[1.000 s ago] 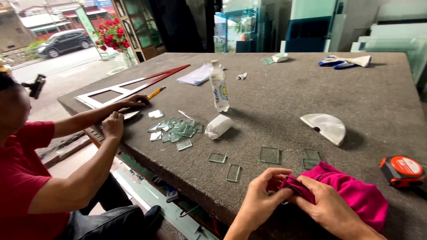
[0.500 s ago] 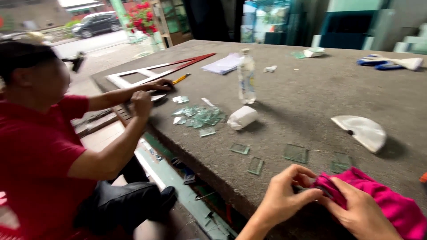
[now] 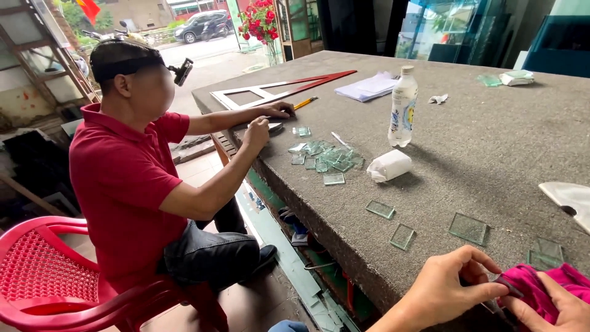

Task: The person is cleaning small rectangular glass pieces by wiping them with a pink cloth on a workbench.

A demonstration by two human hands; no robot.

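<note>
Magenta cloth [image 3: 544,289] lies bunched at the bench [image 3: 491,141] edge between both hands, left hand [image 3: 445,289] fingers pinching a small dark piece against it, right hand [image 3: 553,310] fingers gripping the cloth's near side.

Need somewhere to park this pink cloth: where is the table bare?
Bare felt lies right of the water bottle, up to the green-white pack. Crowded: the glass-piece pile near the co-worker's hands, and glass squares before your left hand.

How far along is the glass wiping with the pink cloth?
Done: can't tell; no wiped stack shows. In hand: left hand and right hand pinch something small and dark inside the pink cloth. Left: four glass squares lie near the hands, with a pile of glass pieces farther off.
</note>
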